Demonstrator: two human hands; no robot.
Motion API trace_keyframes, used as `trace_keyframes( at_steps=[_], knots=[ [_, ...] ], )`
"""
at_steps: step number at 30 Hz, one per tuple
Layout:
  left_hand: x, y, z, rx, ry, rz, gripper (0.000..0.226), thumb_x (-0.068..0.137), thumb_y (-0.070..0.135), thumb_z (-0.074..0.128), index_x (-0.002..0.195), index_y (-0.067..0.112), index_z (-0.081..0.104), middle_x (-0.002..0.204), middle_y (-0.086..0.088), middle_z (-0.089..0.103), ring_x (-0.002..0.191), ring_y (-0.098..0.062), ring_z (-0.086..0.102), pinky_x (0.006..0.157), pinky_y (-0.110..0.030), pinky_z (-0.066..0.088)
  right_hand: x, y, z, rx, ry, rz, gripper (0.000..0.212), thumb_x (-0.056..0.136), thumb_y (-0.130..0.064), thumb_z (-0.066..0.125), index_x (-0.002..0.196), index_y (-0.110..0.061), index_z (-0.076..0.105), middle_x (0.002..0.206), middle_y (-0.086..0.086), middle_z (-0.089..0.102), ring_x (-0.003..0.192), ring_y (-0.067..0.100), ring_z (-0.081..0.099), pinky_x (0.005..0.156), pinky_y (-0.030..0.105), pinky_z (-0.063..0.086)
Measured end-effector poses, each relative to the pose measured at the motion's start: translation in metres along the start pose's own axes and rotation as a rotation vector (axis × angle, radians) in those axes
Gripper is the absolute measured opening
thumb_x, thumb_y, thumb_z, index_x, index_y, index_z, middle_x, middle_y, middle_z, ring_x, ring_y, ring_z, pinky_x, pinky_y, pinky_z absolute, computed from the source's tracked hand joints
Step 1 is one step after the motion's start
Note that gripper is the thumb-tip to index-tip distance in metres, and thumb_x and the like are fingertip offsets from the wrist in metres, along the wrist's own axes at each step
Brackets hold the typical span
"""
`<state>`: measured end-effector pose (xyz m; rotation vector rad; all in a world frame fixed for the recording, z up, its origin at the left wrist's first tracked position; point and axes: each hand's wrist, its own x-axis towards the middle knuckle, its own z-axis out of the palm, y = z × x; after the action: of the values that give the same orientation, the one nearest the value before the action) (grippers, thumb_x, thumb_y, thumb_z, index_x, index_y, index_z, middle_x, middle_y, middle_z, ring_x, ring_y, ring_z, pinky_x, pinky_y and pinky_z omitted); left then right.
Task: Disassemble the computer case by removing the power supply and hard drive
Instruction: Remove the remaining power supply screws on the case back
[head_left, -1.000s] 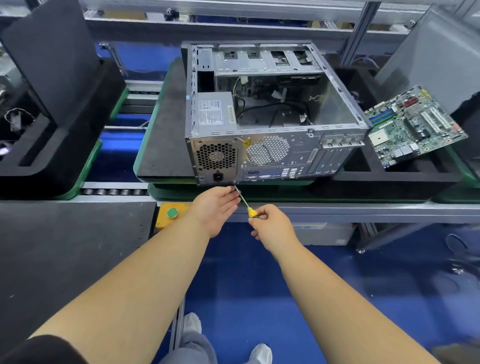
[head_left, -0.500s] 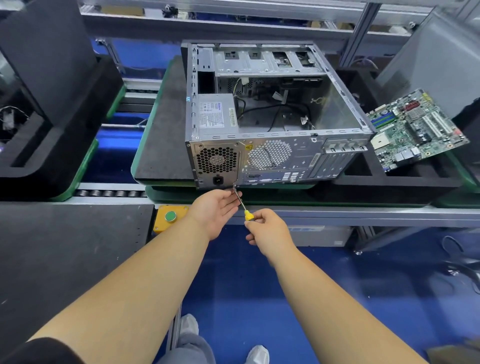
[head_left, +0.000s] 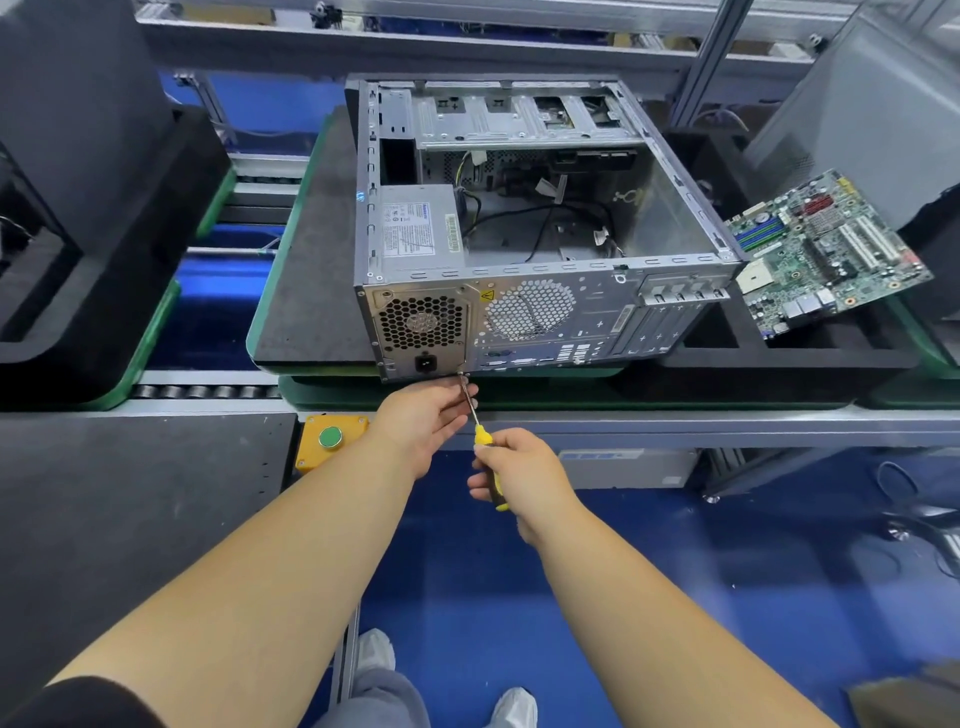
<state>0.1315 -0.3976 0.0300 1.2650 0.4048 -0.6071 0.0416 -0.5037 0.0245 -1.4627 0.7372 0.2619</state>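
- The computer case lies on its side on a dark foam pad, open side up, rear panel facing me. The pad sits on a green-edged tray on the conveyor.
- Inside the case, the power supply sits in the near left corner, label up, its fan grille and socket showing through the rear panel. Loose black cables trail over the bare case floor beside it.
- The drive cage runs along the far wall of the case; I cannot tell whether a hard drive is inside it.
- To the right of the case, a black foam tray holds a green motherboard, which is tilted and propped on the tray's far edge.
- My right grip is closed around the yellow-and-black handle of a screwdriver; its tip meets the lower right corner of the power supply's rear plate.
- My left grip has its fingers curled at the screwdriver's shaft just under that corner, steadying it.
- A yellow box with a green button sits on the counter edge just left of my left hand.
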Motion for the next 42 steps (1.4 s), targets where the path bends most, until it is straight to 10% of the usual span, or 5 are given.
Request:
trace_keyframes(
  at_steps=[17, 29, 42],
  knots=[
    [-0.001, 0.006, 0.008, 0.043, 0.080, -0.037, 0.008, 0.092, 0.009, 0.064, 0.091, 0.014, 0.069, 0.070, 0.004, 0.074, 0.061, -0.005, 0.070, 0.052, -0.018, 0.053, -0.006, -0.012, 0.004, 0.393, -0.145, 0.201, 0.016, 0.098, -0.011, 0.058, 0.105, 0.000, 0.069, 0.075, 0.008, 0.073, 0.063, 0.016, 0.070, 0.058, 0.028, 0.057],
    [-0.010, 0.015, 0.013, 0.419, 0.098, -0.103, 0.023, 0.090, 0.026, 0.070, 0.098, 0.004, 0.068, 0.089, -0.009, 0.065, 0.085, -0.020, 0.060, 0.090, -0.036, 0.054, -0.004, -0.014, 0.013, 0.371, -0.058, 0.254, 0.008, 0.097, -0.010, 0.061, 0.096, -0.006, 0.067, 0.069, 0.004, 0.072, 0.055, 0.011, 0.065, 0.052, 0.024, 0.055],
    [-0.011, 0.019, 0.017, 0.736, 0.087, -0.017, 0.028, 0.096, 0.031, 0.061, 0.075, 0.013, 0.065, 0.068, 0.000, 0.058, 0.065, -0.011, 0.051, 0.080, -0.031, 0.048, -0.001, -0.016, 0.015, 0.294, 0.005, 0.281, 0.007, 0.096, -0.011, 0.061, 0.097, -0.008, 0.068, 0.079, 0.006, 0.071, 0.061, 0.011, 0.064, 0.053, 0.024, 0.054]
  ],
)
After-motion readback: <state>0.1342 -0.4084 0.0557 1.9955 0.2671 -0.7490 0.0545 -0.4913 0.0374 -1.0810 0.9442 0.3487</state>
